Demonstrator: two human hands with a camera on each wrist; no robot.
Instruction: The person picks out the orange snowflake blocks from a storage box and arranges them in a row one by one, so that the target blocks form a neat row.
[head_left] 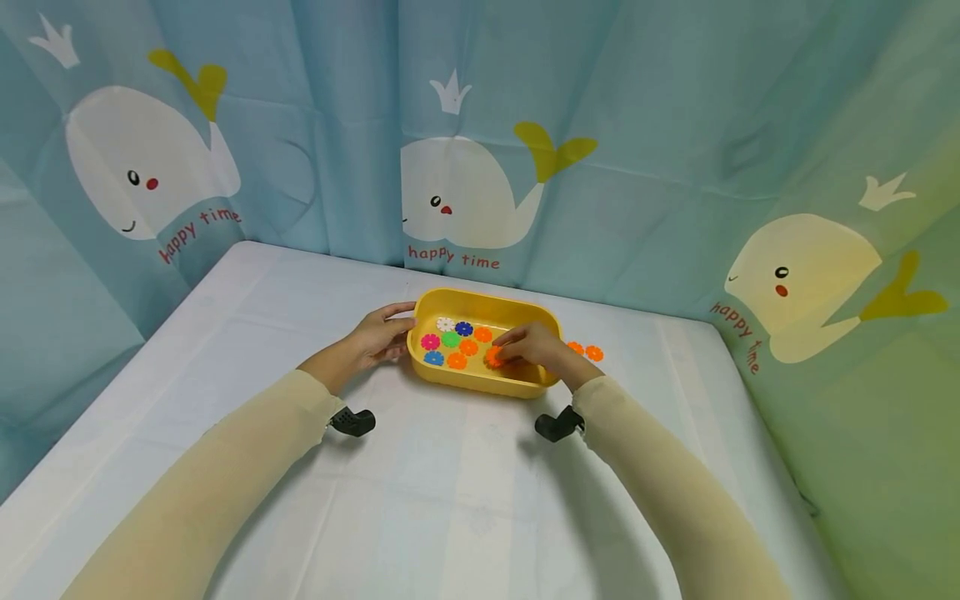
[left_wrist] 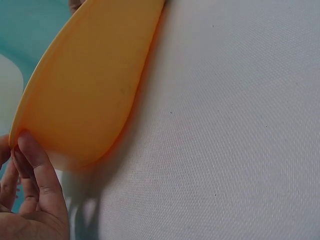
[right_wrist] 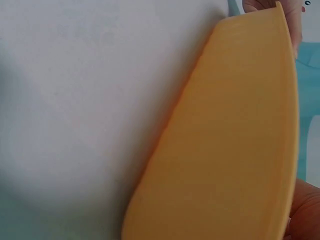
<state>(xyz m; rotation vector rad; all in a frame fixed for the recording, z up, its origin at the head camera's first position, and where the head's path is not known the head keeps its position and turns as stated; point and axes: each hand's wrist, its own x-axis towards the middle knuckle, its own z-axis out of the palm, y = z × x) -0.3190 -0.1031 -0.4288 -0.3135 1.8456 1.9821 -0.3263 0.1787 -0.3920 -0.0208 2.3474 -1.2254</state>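
"What's the worry on that white-covered table [head_left: 420,500]?"

"The yellow tub [head_left: 480,383], between the two hands. The left hand [head_left: 380,337] pinches its rim at one end, so a tug there could skid or tip it and slide the contents about."

"And the right hand [head_left: 531,343]?"

"Reaching inside, fingers bent at an orange notched disc [head_left: 493,357]. I can't tell whether they pinch it or merely touch it; a hold on just the edge might let it slip."

"What else is in the tub?"

"Toward the left hand, a white disc [head_left: 446,324], a dark blue one [head_left: 464,329], a pink one [head_left: 431,342], a green one [head_left: 450,339] and a lighter blue one [head_left: 434,357]. Nearer the right fingertips, three more orange discs [head_left: 468,347]."

"Anything outside?"

"Two loose orange discs [head_left: 594,353] just beyond the right wrist. A careless sweep of that arm could scatter them."
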